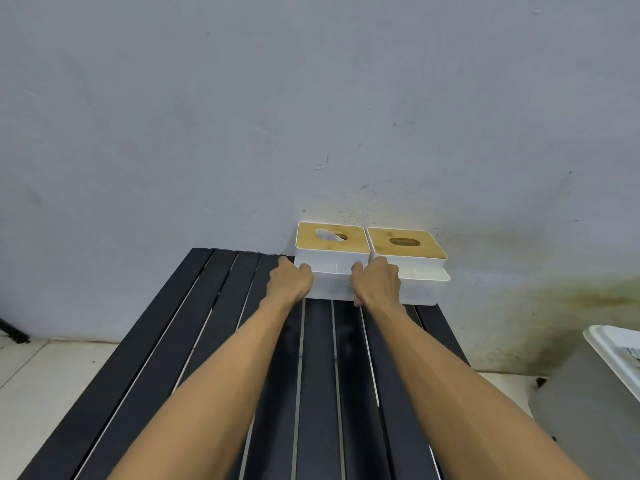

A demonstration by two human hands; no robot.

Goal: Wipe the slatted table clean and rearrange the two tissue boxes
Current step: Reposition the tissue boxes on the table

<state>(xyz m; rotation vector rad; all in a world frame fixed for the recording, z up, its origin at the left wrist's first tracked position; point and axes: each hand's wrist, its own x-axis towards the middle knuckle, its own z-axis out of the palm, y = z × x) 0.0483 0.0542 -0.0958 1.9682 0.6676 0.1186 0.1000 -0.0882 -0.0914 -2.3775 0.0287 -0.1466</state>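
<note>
Two white tissue boxes with bamboo lids stand side by side at the far end of the black slatted table [214,341], against the wall. A tissue pokes out of the left tissue box [331,258]; the slot of the right tissue box [414,268] shows none. My left hand [291,282] grips the left box at its left front corner. My right hand [375,282] holds the same box at its right front corner, in the seam between the two boxes. Both arms reach straight out over the slats.
A stained grey wall rises directly behind the boxes. A grey bin with a white lid [602,393] stands on the floor to the right of the table. Pale floor tiles [38,375] show at the left, with a dark tripod leg [14,332] near the wall.
</note>
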